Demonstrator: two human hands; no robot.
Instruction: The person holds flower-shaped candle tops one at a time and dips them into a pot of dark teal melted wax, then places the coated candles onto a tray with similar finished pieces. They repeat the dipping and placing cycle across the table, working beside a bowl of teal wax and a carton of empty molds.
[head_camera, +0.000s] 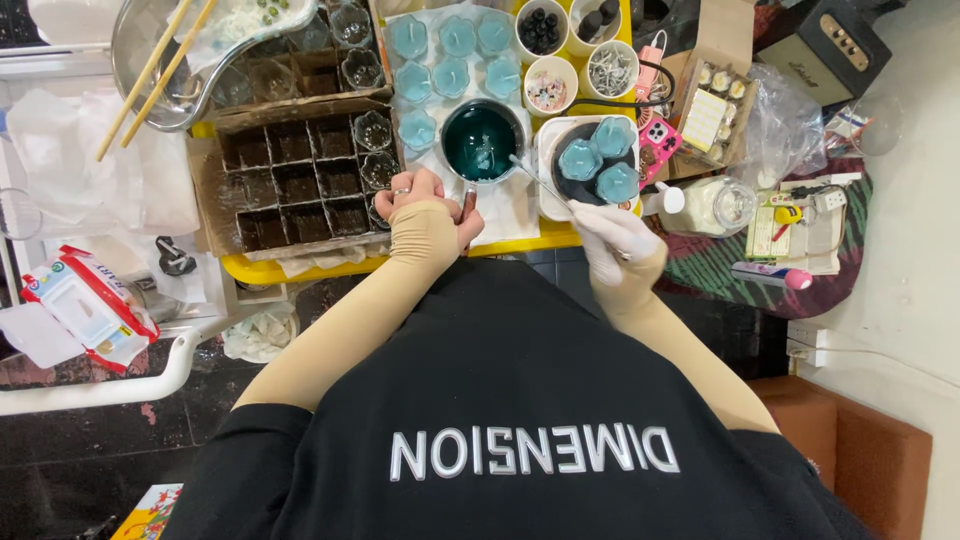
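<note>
Below, at the yellow tray (540, 240):
Left hand (425, 200): clenched on small pot (480, 142) handle; teal wax, likely hot, spillable.
Right hand (610, 235): gloved, pinching thin stirring rod (540, 182); light, stiff.

A home craft corner set up for candle making, seen from above: a low yellow table (300, 268) carries a small pot (480, 140) of melted teal wax, rows of flower-shaped glass cups (450, 55) already filled with pale blue wax, and a divided cardboard box (290, 185) holding empty cups. Paper cups of beads (541, 28) and metal wick bases (610, 70), a jar of white flakes (715, 205) and a steel bowl (190, 60) with chopsticks crowd the surface. The dark tiled floor (80, 440), a patterned mat (720, 265) and a wall socket (812, 345) mark a domestic room rather than a workshop.
</note>
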